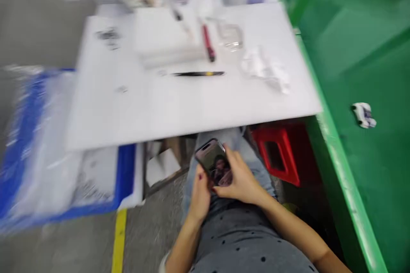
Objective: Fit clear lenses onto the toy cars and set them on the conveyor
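Over my lap, below the table's front edge, I hold a smartphone [214, 163] with its lit screen facing up. My left hand [200, 192] grips its lower left side, thumb along the edge. Wrapped round the phone's right side is my right hand [241, 177], with the thumb at the lower edge of the screen. A picture with a person in it fills the screen. On the white tabletop [192, 111] beyond lie black tweezers [199, 74] and a red-handled tool [208, 42], both apart from my hands.
Crumpled white tissue [265, 70] and a small clear piece [232, 37] lie right on the table; small dark bits [109, 36] lie left. A blue tray [126, 175] with plastic wrap stands left. A green metal surface [361, 59] holds a toy car [364, 115]. Under it is a red crate [278, 153].
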The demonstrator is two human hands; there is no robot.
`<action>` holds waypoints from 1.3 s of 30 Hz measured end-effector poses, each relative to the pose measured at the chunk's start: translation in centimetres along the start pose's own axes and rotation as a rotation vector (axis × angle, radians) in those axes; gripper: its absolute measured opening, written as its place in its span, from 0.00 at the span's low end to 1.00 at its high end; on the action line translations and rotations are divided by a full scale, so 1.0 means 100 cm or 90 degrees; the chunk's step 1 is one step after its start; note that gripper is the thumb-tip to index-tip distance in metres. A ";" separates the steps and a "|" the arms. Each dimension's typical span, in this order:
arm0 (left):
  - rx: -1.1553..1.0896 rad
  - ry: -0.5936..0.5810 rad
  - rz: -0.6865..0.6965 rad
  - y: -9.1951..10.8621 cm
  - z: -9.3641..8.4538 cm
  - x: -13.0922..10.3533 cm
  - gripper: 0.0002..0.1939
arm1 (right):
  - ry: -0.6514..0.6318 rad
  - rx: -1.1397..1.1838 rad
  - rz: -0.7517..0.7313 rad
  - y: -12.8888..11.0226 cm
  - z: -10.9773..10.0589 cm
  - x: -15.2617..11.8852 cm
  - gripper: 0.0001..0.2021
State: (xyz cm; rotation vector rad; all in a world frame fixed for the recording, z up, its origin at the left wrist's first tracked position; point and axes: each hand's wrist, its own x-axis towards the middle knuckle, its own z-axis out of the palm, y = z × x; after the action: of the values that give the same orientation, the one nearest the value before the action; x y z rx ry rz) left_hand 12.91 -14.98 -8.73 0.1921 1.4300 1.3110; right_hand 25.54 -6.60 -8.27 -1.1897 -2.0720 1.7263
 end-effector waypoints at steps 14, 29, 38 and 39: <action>-0.182 -0.152 -0.213 -0.014 -0.013 0.039 0.31 | 0.018 0.313 0.064 0.055 0.007 -0.027 0.37; -0.219 -0.096 -0.218 -0.022 -0.014 0.063 0.25 | 0.102 0.318 0.190 0.048 0.012 0.004 0.23; -0.220 -0.080 -0.215 -0.026 -0.013 0.067 0.23 | 0.030 0.342 0.184 0.046 -0.001 0.017 0.21; -0.217 -0.077 -0.212 -0.026 -0.013 0.067 0.23 | 0.023 0.339 0.179 0.047 -0.001 0.017 0.21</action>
State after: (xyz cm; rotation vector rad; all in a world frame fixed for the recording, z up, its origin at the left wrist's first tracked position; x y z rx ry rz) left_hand 10.91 -11.81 -15.05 -0.1839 1.0630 1.2189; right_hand 26.60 -5.43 -13.00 -1.3527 -1.3309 2.1683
